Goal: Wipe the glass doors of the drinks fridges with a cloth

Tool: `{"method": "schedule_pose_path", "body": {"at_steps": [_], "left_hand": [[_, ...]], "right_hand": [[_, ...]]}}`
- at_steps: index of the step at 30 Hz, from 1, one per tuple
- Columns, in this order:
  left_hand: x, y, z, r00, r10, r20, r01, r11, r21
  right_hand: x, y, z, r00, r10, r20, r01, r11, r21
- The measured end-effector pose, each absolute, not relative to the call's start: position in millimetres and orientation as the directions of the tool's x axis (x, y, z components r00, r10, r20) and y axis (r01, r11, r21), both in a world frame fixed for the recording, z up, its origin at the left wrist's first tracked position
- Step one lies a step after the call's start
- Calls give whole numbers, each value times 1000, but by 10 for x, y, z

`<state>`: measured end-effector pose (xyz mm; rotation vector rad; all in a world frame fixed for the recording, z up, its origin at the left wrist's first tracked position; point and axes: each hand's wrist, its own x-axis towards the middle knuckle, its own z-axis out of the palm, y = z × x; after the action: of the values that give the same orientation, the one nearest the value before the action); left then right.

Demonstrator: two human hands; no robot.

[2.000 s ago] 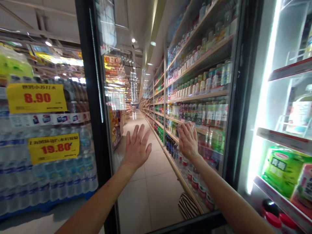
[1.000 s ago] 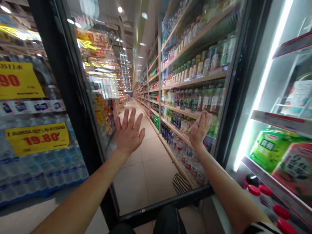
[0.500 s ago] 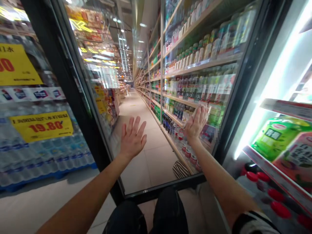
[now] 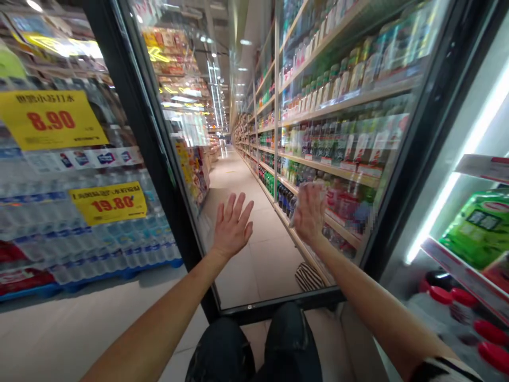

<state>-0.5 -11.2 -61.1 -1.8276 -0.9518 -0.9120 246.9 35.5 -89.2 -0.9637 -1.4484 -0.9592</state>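
A glass door point(image 4: 242, 281) in a black frame stands open in front of me. My left hand point(image 4: 234, 225) lies against the pane with its fingers spread, holding nothing. To its right, my right hand point(image 4: 310, 220) presses a thin whitish cloth or tissue point(image 4: 319, 187) on the glass. Motion blurs this hand, and the palm and fingers cover most of the cloth. Drink shelves and an aisle show in the pane behind both hands. My knees point(image 4: 292, 334) are bent close to the door's bottom rail point(image 4: 274, 306).
Lit cooler shelves on the right hold a green packet point(image 4: 477, 228) and red-capped bottles point(image 4: 440, 295). Left of the door are stacked water bottles point(image 4: 107, 262) under yellow price signs point(image 4: 51, 121). A black-and-white striped thing point(image 4: 309, 277) shows low in the pane.
My right hand has shifted left across the pane with the cloth, nearer my left hand. The left hand stays flat on the glass. The view has swung slightly left.
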Motion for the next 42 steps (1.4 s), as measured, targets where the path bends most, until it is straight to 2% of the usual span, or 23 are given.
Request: {"method": "schedule_pose_path", "body": {"at_steps": [2,3,4,5,7,9,10,13,14,15,19,21,23,25,27,29,31,32,34,36,38,40,42], "left_hand": [[-19,-128,-625,447,254,858,871,-343,-353],[-33,-134,-636,454,252,855,868,-340,-361],[-50,-139,-649,461,249,852,866,-335,-371],[-70,-141,-665,469,249,847,863,-331,-381],[-106,-141,-700,483,255,837,857,-334,-393],[-120,-152,-732,484,266,834,856,-343,-387],[-114,-168,-743,476,271,837,859,-348,-376],[-40,-272,-747,446,265,855,863,-381,-333],[0,-320,-739,444,249,861,857,-400,-326],[45,-369,-726,448,228,865,845,-424,-326],[224,-447,-653,505,160,848,796,-467,-386],[260,-376,-596,517,173,839,807,-426,-409],[220,-259,-494,517,181,836,826,-362,-433],[95,-146,-311,543,153,826,821,-304,-483],[-81,-77,-46,547,99,831,823,-247,-512],[-244,-57,222,470,57,881,871,-191,-452],[-330,-67,358,375,41,926,916,-169,-364],[-335,-77,346,381,48,923,913,-178,-367],[-291,-101,180,538,84,839,829,-232,-508],[-230,-115,-36,791,108,602,602,-316,-734],[-215,-99,-102,901,106,420,428,-369,-825],[-252,-56,48,878,88,471,470,-349,-811],[-308,-16,281,744,69,665,654,-283,-702]], "right_hand": [[2361,305,-1042,-356,113,928,870,402,285],[2351,303,-1063,-430,129,893,838,425,342],[2368,318,-1040,-436,135,890,834,432,344],[2401,344,-978,-367,125,922,862,418,286],[2460,405,-788,-73,62,995,929,367,46],[2421,427,-627,152,-7,988,921,363,-139],[2352,410,-587,158,-17,987,910,391,-138],[2014,260,-612,-118,21,993,822,563,86],[1892,189,-634,-164,38,986,769,631,104],[1782,117,-647,-163,63,985,712,699,73],[1526,-123,-580,-4,222,975,411,889,-201],[1514,-175,-514,-56,266,962,292,926,-239],[1581,-158,-430,-102,236,966,256,945,-204],[1732,-67,-302,-56,151,987,356,927,-121],[1943,80,-135,39,34,999,571,819,-50],[2159,247,21,87,-65,994,766,642,-25],[2321,387,110,42,-92,995,870,494,9],[2372,435,124,3,-90,996,894,447,38],[2416,484,106,-60,-85,995,911,403,89],[2411,485,65,-84,-94,992,913,392,115],[2393,473,35,-90,-92,992,915,385,119],[2383,469,26,-87,-70,994,920,377,107],[2383,475,29,-81,-51,995,924,370,94]]}}
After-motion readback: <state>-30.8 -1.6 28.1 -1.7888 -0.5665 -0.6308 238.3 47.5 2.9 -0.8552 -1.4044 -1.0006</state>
